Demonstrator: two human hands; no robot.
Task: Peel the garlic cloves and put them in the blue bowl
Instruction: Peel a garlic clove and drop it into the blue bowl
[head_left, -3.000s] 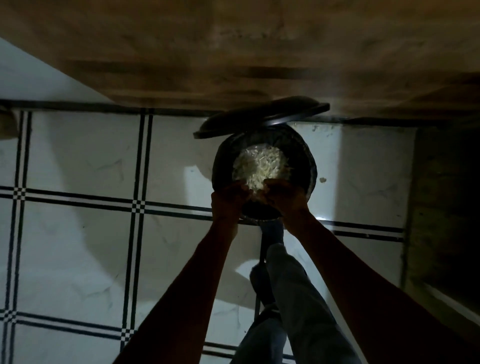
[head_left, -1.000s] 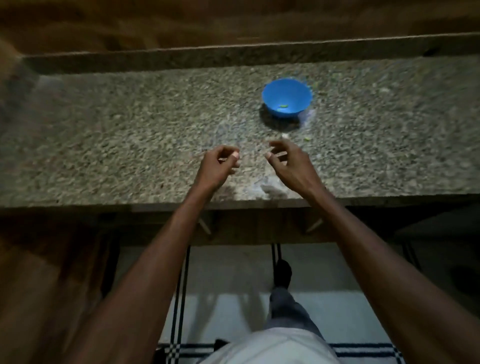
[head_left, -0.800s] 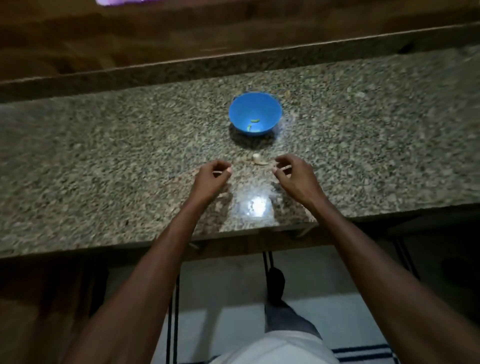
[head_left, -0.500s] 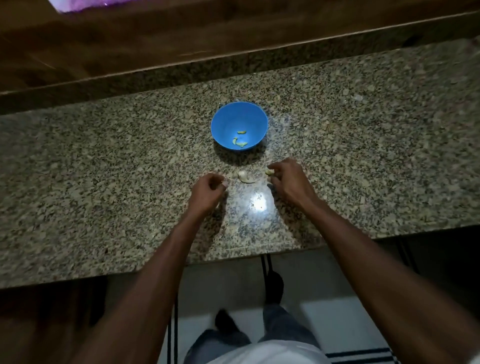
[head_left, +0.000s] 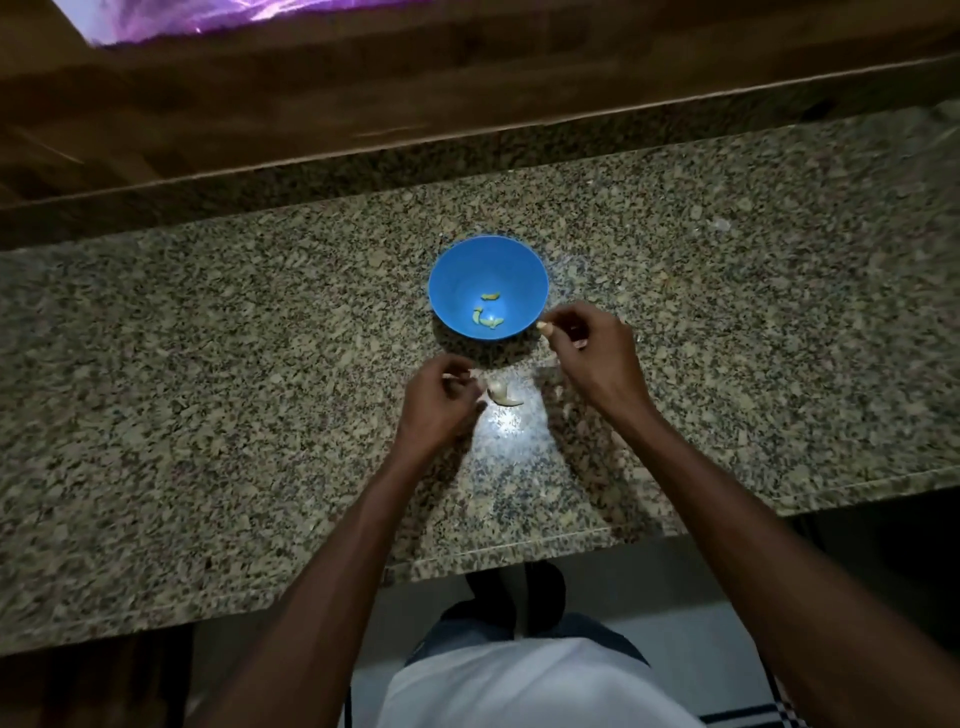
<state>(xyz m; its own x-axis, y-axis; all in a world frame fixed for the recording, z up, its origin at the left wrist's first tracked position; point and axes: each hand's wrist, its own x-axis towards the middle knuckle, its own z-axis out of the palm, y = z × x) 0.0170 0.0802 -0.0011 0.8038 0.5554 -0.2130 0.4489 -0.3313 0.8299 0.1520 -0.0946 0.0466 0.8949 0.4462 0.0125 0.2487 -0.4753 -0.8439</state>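
Right hand (head_left: 597, 353) is held just beside the right rim of the blue bowl (head_left: 462, 270), and a small pale garlic clove (head_left: 544, 327) is pinched at its fingertips, close to the bowl's edge. Left hand (head_left: 436, 402) is kept lower, in front of the bowl, with its fingers curled inward; a small pale scrap seems to be pinched between thumb and forefinger, though what it is cannot be told. Between the 2 hands, an unpeeled garlic clove (head_left: 503, 392) is seen lying on the speckled granite surface (head_left: 208, 389), touching or nearly touching the left fingertips, beside a bright spot of reflected light.

The bowl is set upright on the surface, well back from the near edge. 3 small yellowish peeled pieces (head_left: 488, 314) are contained in it, gathered on its floor toward the near side; the remainder of its blue interior is bare.
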